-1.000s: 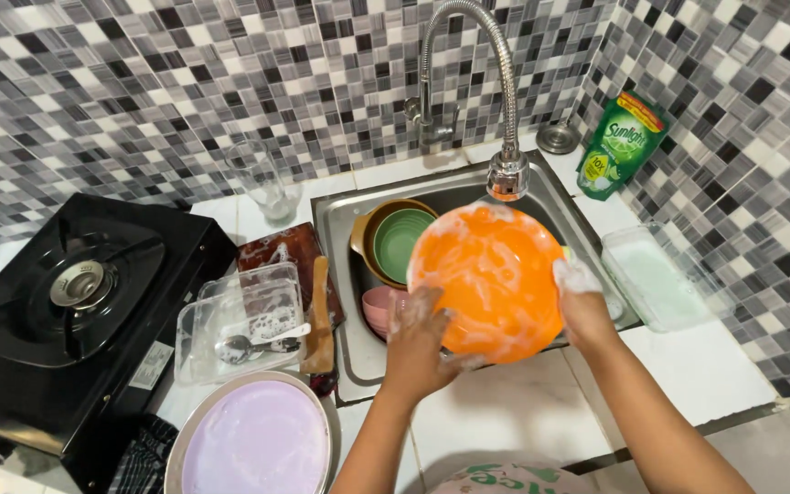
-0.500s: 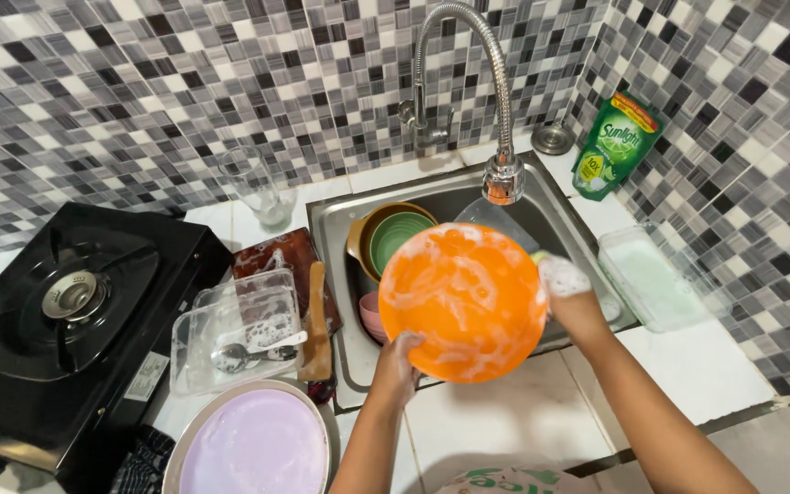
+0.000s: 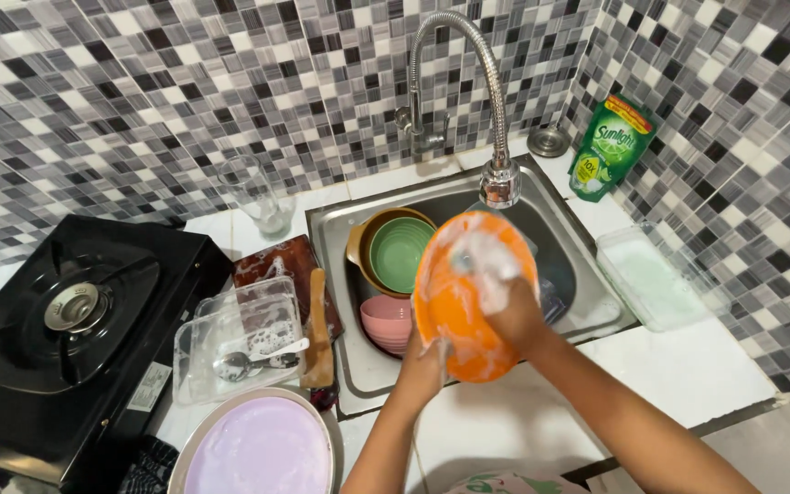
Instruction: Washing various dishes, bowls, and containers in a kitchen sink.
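Plate: I see the orange plate (image 3: 468,316), soapy and tilted on edge, held over the front of the sink (image 3: 587,306).
Left hand: my left hand (image 3: 424,364) is clamped on the plate's lower rim, just in front of the sink.
Right hand: my right hand (image 3: 514,316) presses a foamy sponge (image 3: 486,261) against the plate's face, fingers closed on it.
In the sink: a green bowl (image 3: 401,252) and pink bowls (image 3: 388,322) lie left of the plate, under the faucet (image 3: 497,174).

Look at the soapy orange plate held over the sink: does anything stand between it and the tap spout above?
Nothing visible does. The orange plate, gripped by the left hand and right hand, sits just below the tap spout, with open space between.
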